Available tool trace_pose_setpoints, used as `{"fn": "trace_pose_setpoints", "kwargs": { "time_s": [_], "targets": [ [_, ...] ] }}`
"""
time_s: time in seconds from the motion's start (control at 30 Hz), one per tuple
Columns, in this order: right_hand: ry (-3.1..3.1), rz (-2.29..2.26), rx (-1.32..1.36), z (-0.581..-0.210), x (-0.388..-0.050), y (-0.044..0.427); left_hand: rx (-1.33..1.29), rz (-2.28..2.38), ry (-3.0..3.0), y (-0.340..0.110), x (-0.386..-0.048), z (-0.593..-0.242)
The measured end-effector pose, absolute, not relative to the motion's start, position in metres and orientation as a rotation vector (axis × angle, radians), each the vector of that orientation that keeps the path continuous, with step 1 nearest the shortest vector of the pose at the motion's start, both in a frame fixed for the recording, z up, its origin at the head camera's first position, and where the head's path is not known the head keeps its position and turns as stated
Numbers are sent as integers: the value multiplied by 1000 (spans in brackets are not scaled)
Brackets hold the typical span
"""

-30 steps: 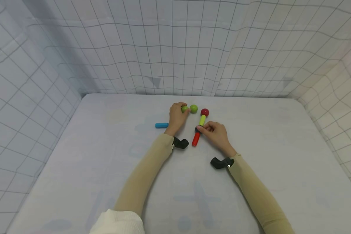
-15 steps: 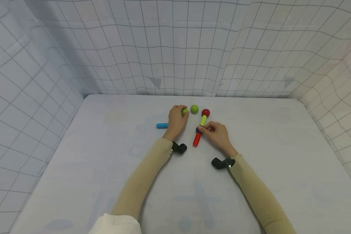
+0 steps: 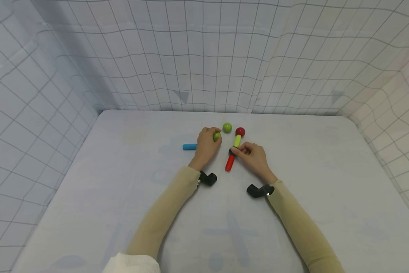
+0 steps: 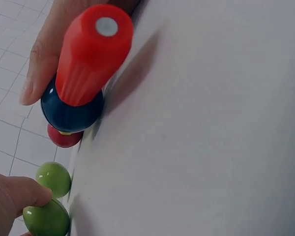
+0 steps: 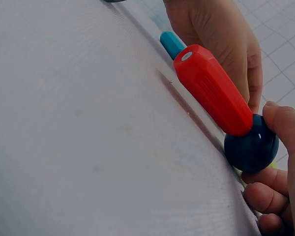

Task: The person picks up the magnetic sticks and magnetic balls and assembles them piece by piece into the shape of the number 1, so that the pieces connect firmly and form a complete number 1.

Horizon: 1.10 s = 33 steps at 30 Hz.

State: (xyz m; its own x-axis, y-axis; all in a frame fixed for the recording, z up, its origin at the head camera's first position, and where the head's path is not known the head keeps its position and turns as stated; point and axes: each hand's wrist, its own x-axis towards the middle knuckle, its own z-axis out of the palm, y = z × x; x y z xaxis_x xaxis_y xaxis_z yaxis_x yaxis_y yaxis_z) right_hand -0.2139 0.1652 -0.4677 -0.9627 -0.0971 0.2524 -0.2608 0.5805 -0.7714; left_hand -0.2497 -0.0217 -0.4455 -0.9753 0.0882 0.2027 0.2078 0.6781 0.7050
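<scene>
Your left hand and right hand are apart, just either side of a red bar. Your left thumb and fingers pinch a green ball, which sits at your fingertips on the side facing your right hand. Your right thumb and fingers grip a dark blue ball; the red bar runs from it toward you, and a yellow-green bar runs away from you. A red ball sits at the yellow-green bar's far end. A second green ball lies beyond your left fingertips, near the red ball. A blue bar lies left of your left hand, partly hidden by it, on the white table.
</scene>
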Motion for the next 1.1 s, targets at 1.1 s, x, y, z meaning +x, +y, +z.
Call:
{"fn": "trace_pose_setpoints", "kwargs": {
  "time_s": [1.1],
  "targets": [
    [-2638,1326,286,-469,-214,166,-516,-1473,-2547,-48,-192,-456]
  ]
}}
